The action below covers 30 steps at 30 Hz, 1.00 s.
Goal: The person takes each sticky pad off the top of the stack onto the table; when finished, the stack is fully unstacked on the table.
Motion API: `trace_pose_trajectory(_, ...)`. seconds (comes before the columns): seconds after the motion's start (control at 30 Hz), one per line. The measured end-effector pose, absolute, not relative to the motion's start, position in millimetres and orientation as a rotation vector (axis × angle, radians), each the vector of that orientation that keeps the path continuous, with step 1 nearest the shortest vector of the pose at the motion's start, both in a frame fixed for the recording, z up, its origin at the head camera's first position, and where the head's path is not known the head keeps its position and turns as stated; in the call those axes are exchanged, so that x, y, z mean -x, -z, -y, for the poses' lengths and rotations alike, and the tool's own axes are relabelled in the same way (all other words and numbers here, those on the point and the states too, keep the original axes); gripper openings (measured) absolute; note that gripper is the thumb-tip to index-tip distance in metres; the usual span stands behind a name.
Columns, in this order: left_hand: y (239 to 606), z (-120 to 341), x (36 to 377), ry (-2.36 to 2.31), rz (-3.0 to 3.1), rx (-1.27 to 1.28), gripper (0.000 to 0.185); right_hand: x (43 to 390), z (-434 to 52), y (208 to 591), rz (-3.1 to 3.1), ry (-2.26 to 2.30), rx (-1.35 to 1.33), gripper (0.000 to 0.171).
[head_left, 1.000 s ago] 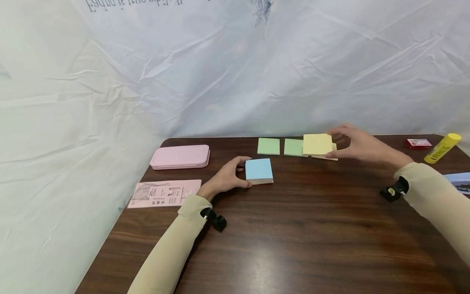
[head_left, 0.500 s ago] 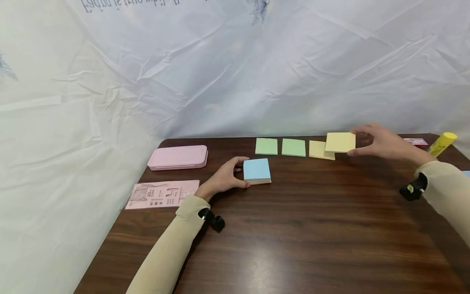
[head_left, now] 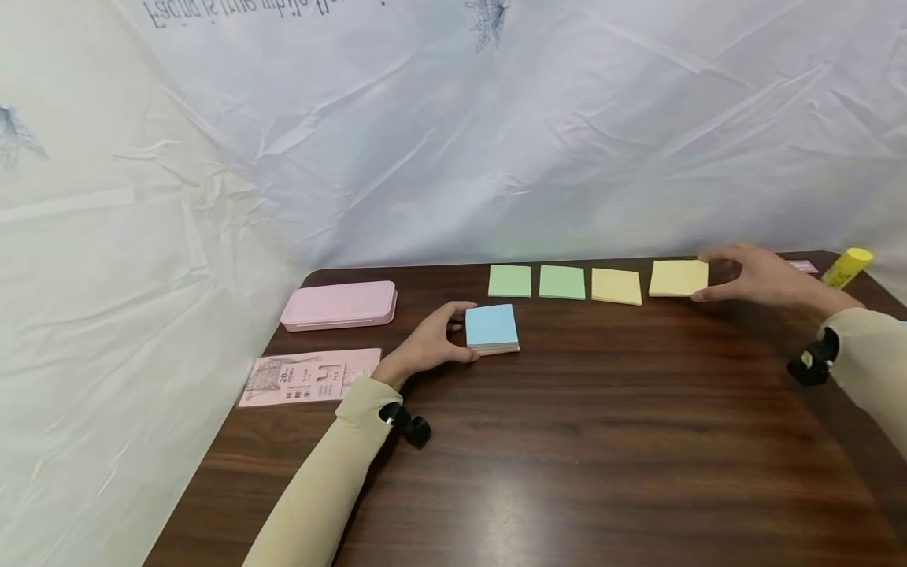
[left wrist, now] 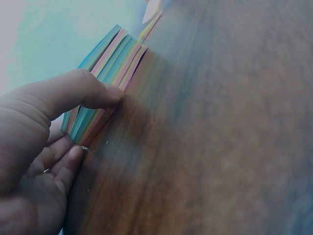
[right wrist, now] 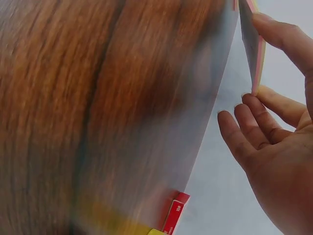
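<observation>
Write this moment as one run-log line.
left hand: grips blue-topped note stack | right hand: pinches yellow pad | left of that pad: second yellow pad, two green pads | pink case: beyond pink packet

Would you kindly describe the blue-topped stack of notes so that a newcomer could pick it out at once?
On the dark wooden table, find the leftmost green pad near the far edge. Just nearer the camera, the left hand grips the stack. Unlike the thinner green and yellow pads beyond it, it is blue on top and striped with several colours along its side.
</observation>
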<state>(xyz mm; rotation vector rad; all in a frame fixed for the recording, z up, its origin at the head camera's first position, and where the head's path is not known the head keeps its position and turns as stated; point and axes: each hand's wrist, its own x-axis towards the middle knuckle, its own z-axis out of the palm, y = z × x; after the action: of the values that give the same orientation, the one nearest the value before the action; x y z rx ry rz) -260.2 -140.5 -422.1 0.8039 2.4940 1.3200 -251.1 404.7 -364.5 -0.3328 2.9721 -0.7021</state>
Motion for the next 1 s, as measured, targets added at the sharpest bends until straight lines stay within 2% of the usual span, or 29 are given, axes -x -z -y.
trace_pose_trajectory(0.8, 420, 143, 258, -1.321, -2.488, -0.803, 0.089, 260, -403, 374, -2.932, 0.584, 0.37, 0.081)
trace_pose_trajectory(1.0, 421, 143, 258, -1.32, -2.489, -0.788, 0.09, 260, -400, 375, -2.925, 0.612, 0.364, 0.085)
